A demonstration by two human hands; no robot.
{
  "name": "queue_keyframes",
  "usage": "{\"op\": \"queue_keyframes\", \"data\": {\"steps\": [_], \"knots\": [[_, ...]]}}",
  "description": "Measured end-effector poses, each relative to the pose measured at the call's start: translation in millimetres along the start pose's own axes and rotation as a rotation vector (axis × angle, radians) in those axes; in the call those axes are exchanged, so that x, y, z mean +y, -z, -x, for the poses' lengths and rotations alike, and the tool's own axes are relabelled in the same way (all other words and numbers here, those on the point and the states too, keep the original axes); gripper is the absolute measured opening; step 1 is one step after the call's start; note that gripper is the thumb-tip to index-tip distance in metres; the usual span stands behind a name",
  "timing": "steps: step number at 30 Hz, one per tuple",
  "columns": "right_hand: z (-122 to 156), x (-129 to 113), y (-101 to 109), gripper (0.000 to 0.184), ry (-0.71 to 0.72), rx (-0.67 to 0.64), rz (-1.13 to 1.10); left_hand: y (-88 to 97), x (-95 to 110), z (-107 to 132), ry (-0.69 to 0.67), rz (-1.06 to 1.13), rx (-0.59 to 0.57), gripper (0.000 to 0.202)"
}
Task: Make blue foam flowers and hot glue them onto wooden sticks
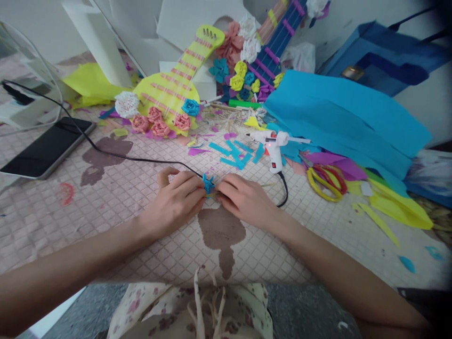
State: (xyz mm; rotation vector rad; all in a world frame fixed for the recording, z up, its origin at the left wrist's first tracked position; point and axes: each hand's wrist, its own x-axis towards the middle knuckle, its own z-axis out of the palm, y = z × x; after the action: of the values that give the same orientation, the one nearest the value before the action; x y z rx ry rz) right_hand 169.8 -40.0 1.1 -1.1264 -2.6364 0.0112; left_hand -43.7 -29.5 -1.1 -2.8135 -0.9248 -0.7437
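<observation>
Between my fingertips, above the cloth-covered table, is a small blue paper flower with pointed petals. A thin yellowish stick shows just below it. My left hand is closed with its fingertips at the flower's left side. From the right, my right hand pinches at the flower and the stick; its fingertips partly hide what they grip. Beyond my hands lie several cut blue paper strips. A white glue gun rests behind my right hand, its black cord running past the wrist.
Scissors with yellow and red handles lie at the right beside blue paper sheets. A yellow paper guitar with paper roses stands at the back. A phone lies at the left, and a black cable crosses the table.
</observation>
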Motion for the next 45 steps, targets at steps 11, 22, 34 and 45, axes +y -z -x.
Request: {"op": "queue_keyframes", "data": {"steps": [11, 22, 34, 45], "knots": [[-7.6, -9.0, -10.2, 0.012, 0.05, 0.065, 0.072, 0.0, 0.2, -0.5, 0.005, 0.031, -0.019, 0.016], [-7.2, -8.7, -10.9, 0.013, 0.074, 0.057, 0.046, 2.6, 0.8, -1.6, 0.027, 0.05, 0.017, 0.009], [-6.0, -7.8, -12.7, 0.019, 0.06, 0.058, 0.011, 0.8, 1.7, 2.4, 0.072, 0.058, -0.004, 0.008], [-5.6, -8.6, -12.6, 0.019, 0.045, 0.056, -0.009, 1.8, 5.7, 2.0, 0.134, 0.099, -0.029, 0.011]]}}
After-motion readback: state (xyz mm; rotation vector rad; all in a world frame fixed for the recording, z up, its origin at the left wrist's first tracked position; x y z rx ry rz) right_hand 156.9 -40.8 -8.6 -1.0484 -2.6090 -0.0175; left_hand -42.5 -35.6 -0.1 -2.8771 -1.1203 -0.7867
